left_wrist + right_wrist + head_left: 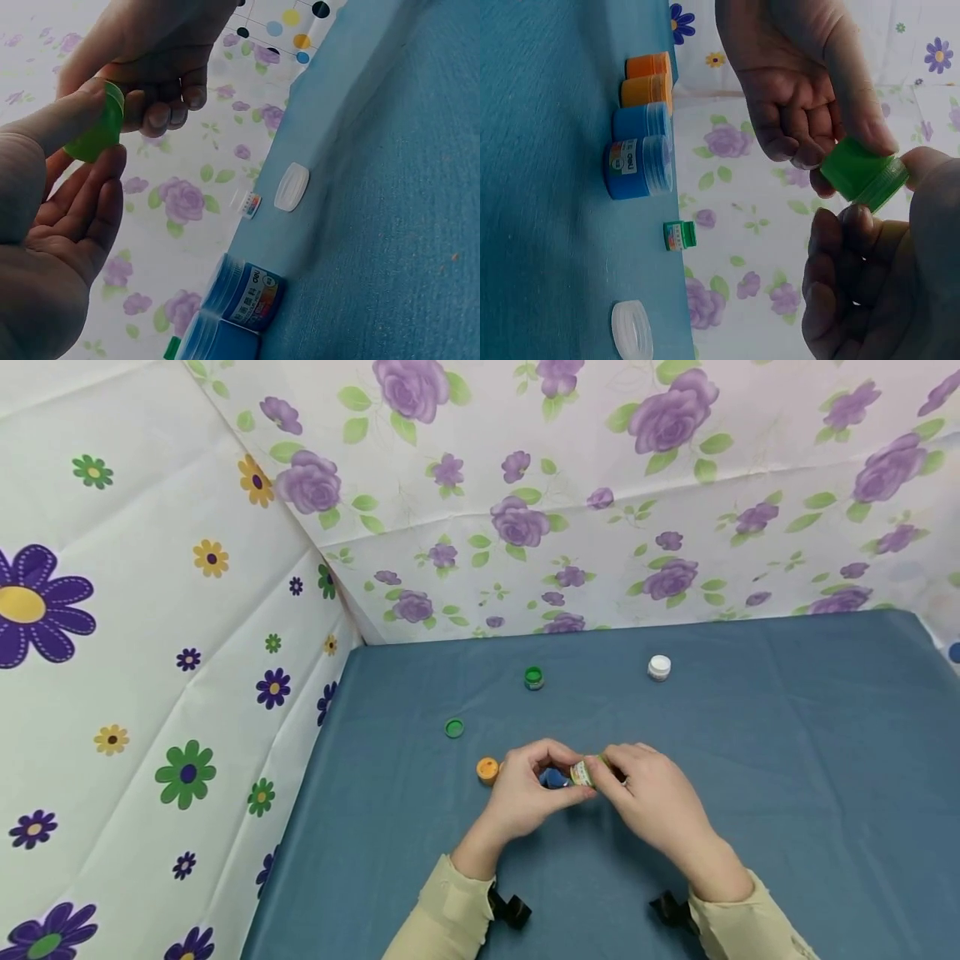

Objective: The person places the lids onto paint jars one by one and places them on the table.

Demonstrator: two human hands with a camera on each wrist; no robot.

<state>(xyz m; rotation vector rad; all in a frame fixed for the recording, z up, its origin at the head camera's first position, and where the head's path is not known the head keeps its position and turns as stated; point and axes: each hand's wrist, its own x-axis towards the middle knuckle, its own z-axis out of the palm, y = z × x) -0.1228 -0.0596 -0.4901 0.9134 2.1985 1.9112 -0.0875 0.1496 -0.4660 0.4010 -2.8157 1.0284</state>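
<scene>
Between my two hands is a small light-green paint jar [582, 773], held up above the table and tilted on its side. My left hand [522, 792] grips the jar's body between thumb and fingers. With thumb and fingertips, my right hand [662, 797] pinches its ribbed green lid [882, 185] at the other end. The lid appears to sit on the jar. Below the hands stand blue paint jars [636, 166], mostly covered by my left hand in the head view. A whitish translucent lid [632, 330] lies on the table, hidden from the head view.
Orange-yellow jars [487, 770] stand just left of my left hand. Farther off are a green lid [453, 727], an uncovered green jar [533, 678] and a white jar [659, 667]. Flowered sheets [517, 522] hang behind and left of the blue-covered table [810, 760].
</scene>
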